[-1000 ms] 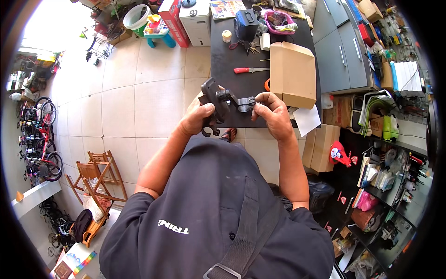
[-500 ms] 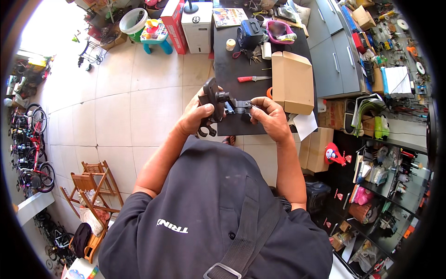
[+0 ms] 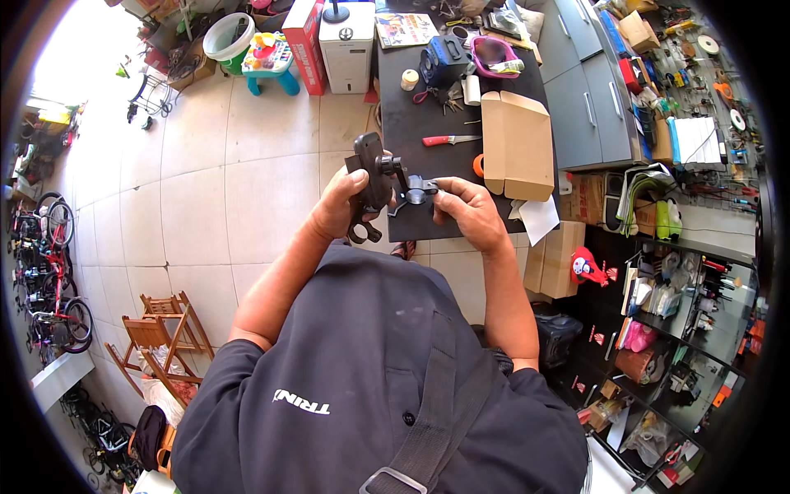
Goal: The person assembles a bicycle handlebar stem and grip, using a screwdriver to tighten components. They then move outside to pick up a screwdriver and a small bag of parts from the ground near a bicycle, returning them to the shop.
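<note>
In the head view, the left hand [image 3: 339, 206] is wrapping around a black moulded-plastic holder with a clamp ring at its lower end [image 3: 370, 183], fingers curled tight about its body, thumb lying across the front. The holder is being kept upright and raised clear of the black matte tabletop [image 3: 411, 132], probably so that its side stays open to the other hand. The right hand [image 3: 469, 212], at 3 o'clock from the holder, is pinching a small black knob-like fitting with a grey metal centre [image 3: 417, 194] between thumb and forefinger, the remaining fingers folding loosely beneath. The fitting is sitting just beside the holder's short side stem (whether it is already engaged I cannot tell).

The holder is looking hard and faintly glossy, blocky above and rounding into an open loop below. At 12 o'clock from the hands, a red-handled knife with a steel blade [image 3: 445, 140] is lying flat on the tabletop, within easy reach. At 1 o'clock, 1 plain brown corrugated cardboard box with open flaps [image 3: 518, 148] is resting on the table's right edge, its surface dull and fibrous. Beneath everything at 9 o'clock, pale glazed floor tiles [image 3: 206, 189] are shining in the daylight.
</note>
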Tool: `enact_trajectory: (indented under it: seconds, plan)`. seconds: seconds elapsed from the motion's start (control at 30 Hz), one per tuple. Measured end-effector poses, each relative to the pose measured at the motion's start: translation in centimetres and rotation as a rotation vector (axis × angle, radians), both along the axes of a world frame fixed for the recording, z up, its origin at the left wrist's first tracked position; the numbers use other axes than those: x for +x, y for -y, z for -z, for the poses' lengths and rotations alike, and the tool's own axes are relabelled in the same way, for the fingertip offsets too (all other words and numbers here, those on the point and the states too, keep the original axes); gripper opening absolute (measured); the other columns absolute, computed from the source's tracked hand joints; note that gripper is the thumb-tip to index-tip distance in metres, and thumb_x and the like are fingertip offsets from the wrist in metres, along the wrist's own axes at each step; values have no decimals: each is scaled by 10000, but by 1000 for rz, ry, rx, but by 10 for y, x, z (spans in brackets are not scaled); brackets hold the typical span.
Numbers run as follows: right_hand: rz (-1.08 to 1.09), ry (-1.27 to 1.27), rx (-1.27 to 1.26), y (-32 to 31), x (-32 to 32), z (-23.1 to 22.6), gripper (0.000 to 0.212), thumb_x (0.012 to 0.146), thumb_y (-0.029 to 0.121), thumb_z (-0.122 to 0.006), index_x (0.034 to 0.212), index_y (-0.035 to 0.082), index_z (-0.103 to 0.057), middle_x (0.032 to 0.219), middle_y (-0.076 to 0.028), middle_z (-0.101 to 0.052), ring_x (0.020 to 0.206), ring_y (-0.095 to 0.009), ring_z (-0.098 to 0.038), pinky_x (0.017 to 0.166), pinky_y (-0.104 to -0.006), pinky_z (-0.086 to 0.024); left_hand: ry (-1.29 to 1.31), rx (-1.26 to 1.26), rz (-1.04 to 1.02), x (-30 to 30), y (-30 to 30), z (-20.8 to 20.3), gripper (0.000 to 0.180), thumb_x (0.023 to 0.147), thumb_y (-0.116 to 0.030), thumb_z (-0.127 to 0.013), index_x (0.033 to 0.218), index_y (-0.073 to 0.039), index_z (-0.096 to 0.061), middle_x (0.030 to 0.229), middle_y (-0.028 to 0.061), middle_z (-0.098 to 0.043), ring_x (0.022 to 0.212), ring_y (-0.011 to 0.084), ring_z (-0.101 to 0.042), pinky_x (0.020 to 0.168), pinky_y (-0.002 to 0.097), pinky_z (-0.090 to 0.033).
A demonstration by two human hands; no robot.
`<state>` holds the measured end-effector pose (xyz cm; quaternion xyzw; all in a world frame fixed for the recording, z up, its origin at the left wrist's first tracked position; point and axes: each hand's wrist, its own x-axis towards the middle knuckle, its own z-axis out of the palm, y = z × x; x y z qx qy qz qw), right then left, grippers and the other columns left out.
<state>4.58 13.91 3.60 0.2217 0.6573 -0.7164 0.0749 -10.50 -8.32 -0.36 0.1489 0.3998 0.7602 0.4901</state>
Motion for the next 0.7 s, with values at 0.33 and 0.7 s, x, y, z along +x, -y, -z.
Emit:
enact_trajectory:
  seconds: [0.33, 0.7]
  plan:
    - [-130, -421, 597, 10, -26, -48, 540, 861, 181, -785, 1355, 32, -627, 1236, -123, -696, 1183, -250, -652, 1049, -383, -488, -211, -62, -36, 2, -18, -18, 921, 790, -629, -715, 1435, -18, -472, 1177, 119, -656, 936, 167, -666, 696, 267, -517]
    - [-194, -298, 493, 3, -28, -50, 336, 950, 228, -771, 1187, 9, -677, 1079, -150, -719, 961, -245, -715, 859, -359, -560, -411, -145, 25, 11, -26, -31, 951, 736, -553, -765, 1453, -11, -452, 1249, 101, -588, 1158, 199, -583, 994, 351, -479]
